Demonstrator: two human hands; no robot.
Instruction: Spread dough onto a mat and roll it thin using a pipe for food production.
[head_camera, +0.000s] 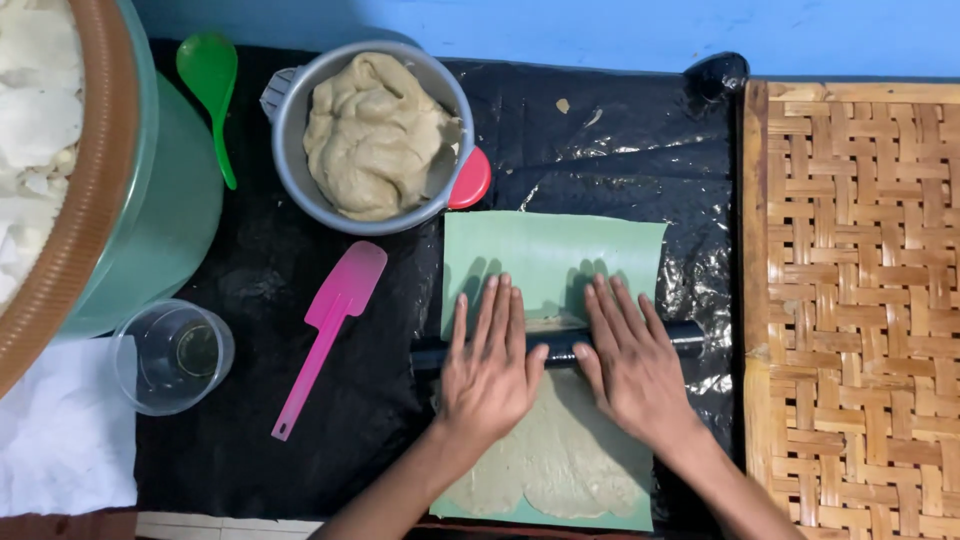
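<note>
My left hand (490, 365) and my right hand (630, 360) lie flat, fingers spread, on a dark rolling pin (690, 335) that lies crosswise over a green sheet (550, 250). Below the pin, thin flattened beige dough (560, 460) spreads over the sheet toward me. Beyond the pin the green sheet is bare. A grey metal bowl (290, 120) holding a large lump of beige dough (375, 135) stands just behind the sheet's left corner.
A pink spatula (330, 330) lies left of the sheet on black plastic (620, 130). A clear cup (170, 355), a green spoon (212, 90), a large teal tub (170, 220) and white cloth (60, 440) are at left. A woven bamboo mat (850, 300) is at right.
</note>
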